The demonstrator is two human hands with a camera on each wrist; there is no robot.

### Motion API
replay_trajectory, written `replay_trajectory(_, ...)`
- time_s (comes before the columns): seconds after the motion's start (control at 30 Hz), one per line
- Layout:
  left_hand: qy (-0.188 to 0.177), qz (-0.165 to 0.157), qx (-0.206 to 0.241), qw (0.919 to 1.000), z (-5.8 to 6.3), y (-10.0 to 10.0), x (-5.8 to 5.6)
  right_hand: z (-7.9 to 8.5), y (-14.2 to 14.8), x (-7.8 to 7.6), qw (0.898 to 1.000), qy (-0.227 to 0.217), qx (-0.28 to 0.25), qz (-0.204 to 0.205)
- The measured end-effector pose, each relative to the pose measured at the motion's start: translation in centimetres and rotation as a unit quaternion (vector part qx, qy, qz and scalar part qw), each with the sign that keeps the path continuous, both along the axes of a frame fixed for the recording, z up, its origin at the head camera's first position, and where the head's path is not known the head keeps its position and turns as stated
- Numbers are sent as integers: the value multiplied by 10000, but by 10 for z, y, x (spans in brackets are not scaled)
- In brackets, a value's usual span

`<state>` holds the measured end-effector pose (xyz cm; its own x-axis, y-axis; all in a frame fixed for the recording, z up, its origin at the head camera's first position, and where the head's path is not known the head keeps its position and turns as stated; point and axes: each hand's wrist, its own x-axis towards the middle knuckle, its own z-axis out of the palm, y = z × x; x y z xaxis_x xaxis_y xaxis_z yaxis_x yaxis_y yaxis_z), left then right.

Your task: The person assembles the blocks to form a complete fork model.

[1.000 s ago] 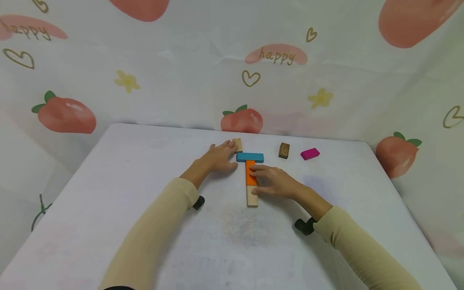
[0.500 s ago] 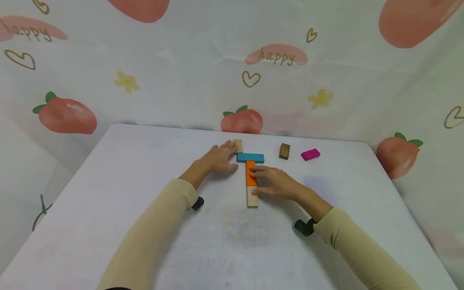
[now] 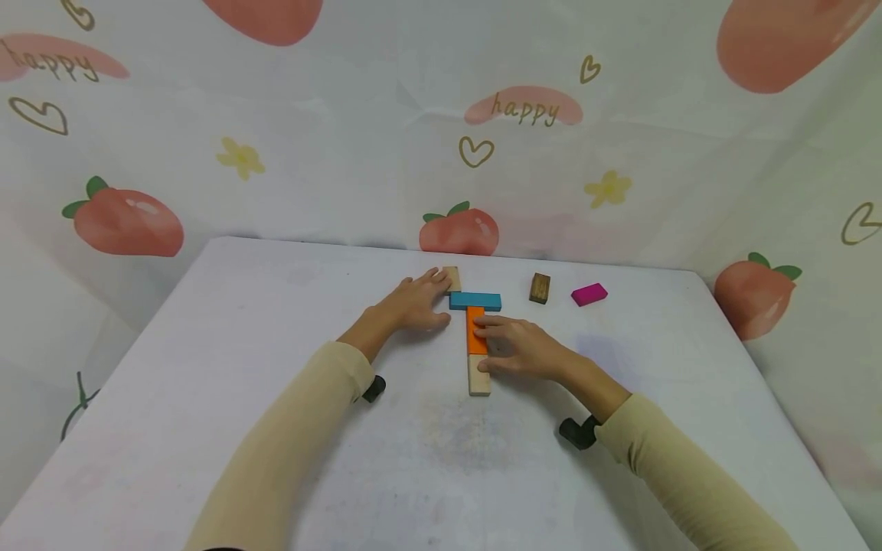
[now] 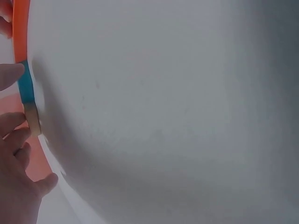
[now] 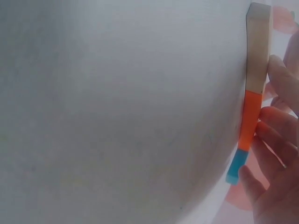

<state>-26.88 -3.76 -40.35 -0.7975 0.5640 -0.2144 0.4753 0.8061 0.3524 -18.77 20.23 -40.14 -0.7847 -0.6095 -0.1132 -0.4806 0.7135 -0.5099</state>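
Several small blocks lie flat on the white table in the head view. A light blue block (image 3: pixel 475 301) lies crosswise above an orange block (image 3: pixel 474 346), with a plain wooden block (image 3: pixel 479 384) below in line. Another plain wooden block (image 3: pixel 452 278) touches the blue one's far left side. My left hand (image 3: pixel 416 303) rests its fingertips on that far wooden block, thumb close to the blue block's left end. My right hand (image 3: pixel 526 348) touches the orange block with its fingertips, and its thumb lies on the near wooden block. Neither hand curls round a block.
To the right of the row lie a dark brown wooden block (image 3: pixel 540 288) and a magenta block (image 3: pixel 589 294). A white cloth printed with peaches hangs behind the table's far edge. The white tabletop (image 3: pixel 276 321) extends on both sides.
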Motion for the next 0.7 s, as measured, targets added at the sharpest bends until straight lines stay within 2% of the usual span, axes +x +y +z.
replay_trajectory(0.2,-23,-6,24,10000,1,0,2,2,-1,1,10000,9,63,25)
replay_trajectory(0.33,23,-32,13,10000,2,-2,5,2,-1,1,9996,208,172,115)
replay_trajectory(0.53,325,-433,-79,9985,2,0,14,2,0,3,9959,791,397,184)
replay_trajectory(0.7,684,-747,-188,9947,4,7,26,3,12,-3,9923,1057,618,-187)
